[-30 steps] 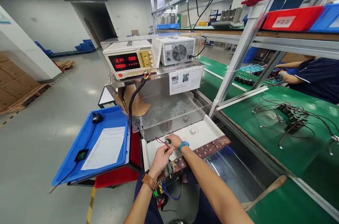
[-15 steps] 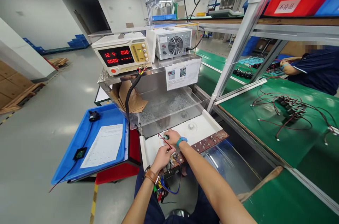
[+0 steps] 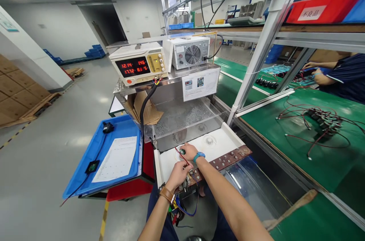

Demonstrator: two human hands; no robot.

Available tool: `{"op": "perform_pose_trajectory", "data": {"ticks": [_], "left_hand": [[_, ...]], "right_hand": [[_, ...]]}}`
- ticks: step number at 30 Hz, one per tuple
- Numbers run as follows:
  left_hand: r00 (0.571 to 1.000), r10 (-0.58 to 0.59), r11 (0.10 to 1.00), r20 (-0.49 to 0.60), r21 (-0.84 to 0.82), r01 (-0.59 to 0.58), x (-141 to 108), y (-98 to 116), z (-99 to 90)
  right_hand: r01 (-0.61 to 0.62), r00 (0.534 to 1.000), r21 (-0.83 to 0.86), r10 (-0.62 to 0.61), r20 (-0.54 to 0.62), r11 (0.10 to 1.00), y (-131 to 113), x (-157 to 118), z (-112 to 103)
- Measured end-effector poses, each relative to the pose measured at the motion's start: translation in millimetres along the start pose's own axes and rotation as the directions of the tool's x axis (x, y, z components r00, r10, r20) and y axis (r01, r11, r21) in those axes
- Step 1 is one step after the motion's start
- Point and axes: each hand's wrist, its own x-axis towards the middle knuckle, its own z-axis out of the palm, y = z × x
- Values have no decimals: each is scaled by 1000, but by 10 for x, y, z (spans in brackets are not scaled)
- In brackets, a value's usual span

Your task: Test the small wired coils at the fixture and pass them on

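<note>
My right hand [image 3: 189, 152] is closed around a small dark, rounded part [image 3: 181, 151] with a hint of green, just above the white tray [image 3: 168, 161]. Red and black wires [image 3: 182, 156] run from that part down to my left hand [image 3: 180, 174]. The left fingers pinch the wire ends against the brown terminal strip [image 3: 228, 159] along the tray's front edge. On the power supply [image 3: 134, 67] red digits are lit, with 12.14 and 1.46 in the top row. Blue and other coloured leads [image 3: 182, 210] hang below the strip.
At left a blue tray [image 3: 76, 182] holds a black corded part [image 3: 107, 127] and a paper sheet [image 3: 116, 157]. A clear guard [image 3: 188, 127] stands behind the white tray. Wired parts [image 3: 325, 121] lie on the green bench at right, where another person [image 3: 342, 75] works.
The power supply's display has gone from zero current to 1.46, and its voltage from 12.4 to 12.14. Both hands keep nearly the same hold; the camera view has shifted slightly.
</note>
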Motion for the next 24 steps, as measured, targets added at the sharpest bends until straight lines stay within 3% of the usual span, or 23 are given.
{"op": "perform_pose_trajectory", "data": {"ticks": [11,19,22,24], "left_hand": [[999,-5,1000,-49,-10,5,-56,30,21],[970,-58,994,-235,-103,35,-37,56,-42],[936,-116,986,-332,-156,66,-73,-3,-98],[899,-193,964,-393,-248,98,-17,-47,-116]], "right_hand": [[-8,999,36,9,-39,999,3,11,106],[-21,994,117,32,-100,993,-71,55,60],[-5,962,212,62,-265,977,-97,-37,-117],[-19,895,270,137,-425,963,2,-150,-333]]}}
